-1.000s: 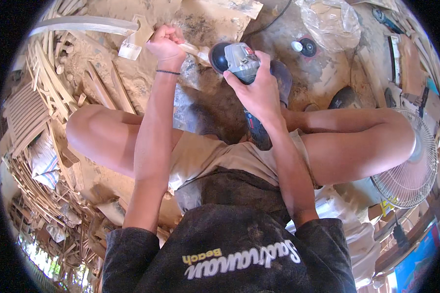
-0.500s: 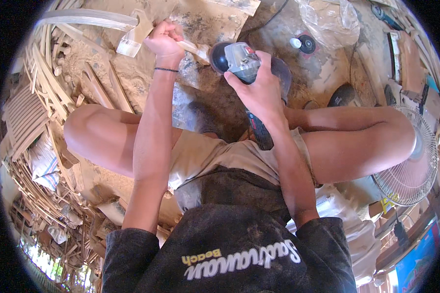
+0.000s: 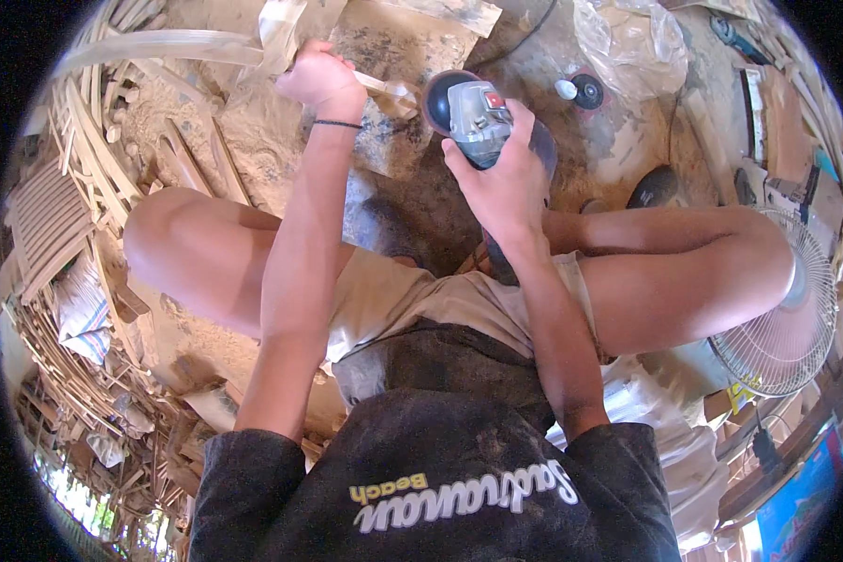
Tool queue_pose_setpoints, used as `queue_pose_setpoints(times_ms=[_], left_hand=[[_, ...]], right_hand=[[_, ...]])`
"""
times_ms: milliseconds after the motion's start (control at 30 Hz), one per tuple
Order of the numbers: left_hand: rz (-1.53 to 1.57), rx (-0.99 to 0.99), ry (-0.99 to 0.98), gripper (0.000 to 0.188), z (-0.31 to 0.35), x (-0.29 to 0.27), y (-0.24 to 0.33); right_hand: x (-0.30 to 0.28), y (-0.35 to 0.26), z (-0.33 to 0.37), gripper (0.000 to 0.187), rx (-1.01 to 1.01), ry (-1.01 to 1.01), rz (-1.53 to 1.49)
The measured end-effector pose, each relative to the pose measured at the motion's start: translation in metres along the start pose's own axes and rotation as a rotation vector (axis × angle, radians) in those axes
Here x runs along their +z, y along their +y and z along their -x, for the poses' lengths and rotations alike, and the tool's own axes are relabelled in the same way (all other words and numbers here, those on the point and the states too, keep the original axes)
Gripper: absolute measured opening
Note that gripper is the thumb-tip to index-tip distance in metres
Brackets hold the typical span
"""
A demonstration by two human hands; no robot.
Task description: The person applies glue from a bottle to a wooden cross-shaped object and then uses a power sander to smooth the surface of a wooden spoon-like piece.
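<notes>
- Pale wood strip [image 3: 384,89] lies past the knees, pinched in the left hand [image 3: 323,80].
- Right hand [image 3: 506,178] clenches the grinder [image 3: 473,117]; best held steady, disc light against the wood.

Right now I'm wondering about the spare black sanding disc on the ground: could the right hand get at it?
Probably not freely: the right hand is gripping the grinder; the disc lies just beyond, unobstructed.
</notes>
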State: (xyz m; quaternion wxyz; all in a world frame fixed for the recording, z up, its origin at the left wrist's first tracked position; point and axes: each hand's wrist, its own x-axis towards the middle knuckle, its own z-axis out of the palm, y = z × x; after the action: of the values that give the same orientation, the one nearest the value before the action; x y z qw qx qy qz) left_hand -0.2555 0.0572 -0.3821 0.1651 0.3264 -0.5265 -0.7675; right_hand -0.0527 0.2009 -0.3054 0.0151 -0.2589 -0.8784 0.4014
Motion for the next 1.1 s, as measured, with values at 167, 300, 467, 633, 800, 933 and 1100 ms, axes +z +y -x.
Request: queue_pose_setpoints(times_ms=[167,300,467,633,800,933,1100], left_hand=[[0.010,-0.026,-0.003,0.014,0.001,0.007,-0.002],[0.132,-0.106,-0.065,0.014,-0.005,0.004,-0.004],[0.115,-0.092,-0.081,0.012,-0.010,0.004,-0.006],[0.102,-0.017,-0.121,0.010,-0.013,0.004,-0.012],[0.077,-0.025,-0.062,0.010,-0.006,0.010,-0.010],[-0.016,-0.043,0.010,0.013,-0.001,0.016,0.001],[0.040,-0.072,-0.052,0.016,0.004,0.015,0.021]], right_hand=[[0.003,-0.008,0.002,0.080,0.056,-0.104,-0.026],[0.010,-0.009,0.003,0.081,0.001,-0.105,0.017],[0.001,-0.009,0.006,0.079,0.068,-0.136,0.089],[0.004,0.000,0.005,0.079,0.004,-0.074,0.041],[0.006,-0.006,0.005,0.079,0.042,-0.157,0.043],[0.001,0.003,0.006,0.080,0.047,-0.097,0.084],[-0.010,0.007,0.002,0.079,0.118,0.019,-0.008]])
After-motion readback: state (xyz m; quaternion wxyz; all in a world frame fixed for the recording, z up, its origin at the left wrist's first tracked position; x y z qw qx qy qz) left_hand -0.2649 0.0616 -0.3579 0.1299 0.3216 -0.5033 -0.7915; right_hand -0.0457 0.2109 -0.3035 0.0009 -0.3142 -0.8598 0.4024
